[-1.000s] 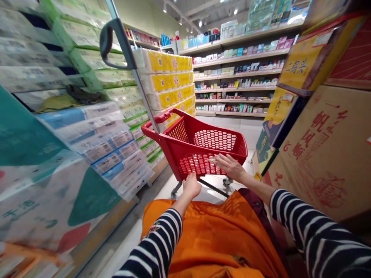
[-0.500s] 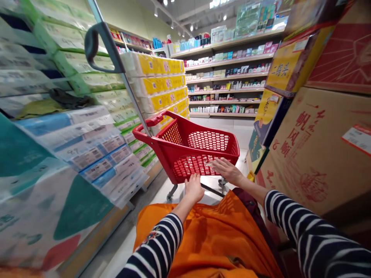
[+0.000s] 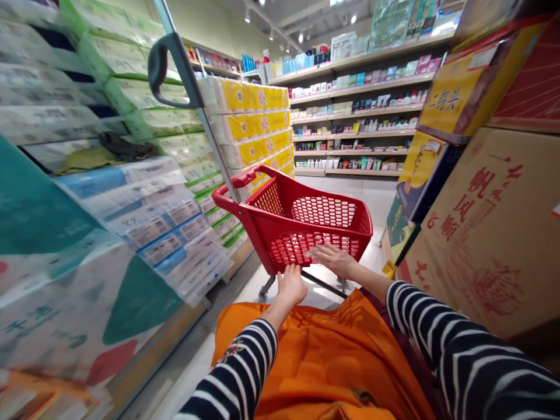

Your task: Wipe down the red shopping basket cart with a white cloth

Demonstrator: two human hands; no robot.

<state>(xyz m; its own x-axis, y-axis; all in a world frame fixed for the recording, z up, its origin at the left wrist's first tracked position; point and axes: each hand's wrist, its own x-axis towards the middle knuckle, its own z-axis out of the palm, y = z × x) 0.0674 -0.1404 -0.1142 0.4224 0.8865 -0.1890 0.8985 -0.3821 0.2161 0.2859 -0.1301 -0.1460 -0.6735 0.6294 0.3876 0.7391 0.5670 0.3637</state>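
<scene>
Two navy-and-white striped fabric sleeves [image 3: 238,370], stretched forward over a bright orange cloth garment [image 3: 332,356]. Left hand [image 3: 292,286]: palm down, fingers loosely extended, unclenched, just at the lower edge of a red perforated plastic cart basket [image 3: 259,233]. Right hand [image 3: 333,261]: flattened, fingers stretched leftward across the basket's near side, relaxed, without grasp. Actual contact for either: cannot tell. Basket ahead of both hands, mid-view, on a dark metal frame [image 3: 324,283] above pale flooring [image 3: 312,296]. Slim silvery metal pole [image 3: 217,151] slanting up at the basket's left end, dark grey looped plastic handle [image 3: 186,70] on it. Left: plastic-wrapped white-and-blue packs [image 3: 161,216], stacked. Behind: yellow-and-white wrapped packs [image 3: 254,122]. Right: brown cardboard carton [image 3: 455,262] with red characters [image 3: 480,179]. Far end: long pale shelves [image 3: 367,173] of small boxes [image 3: 306,91] and bottles [image 3: 371,125].
</scene>
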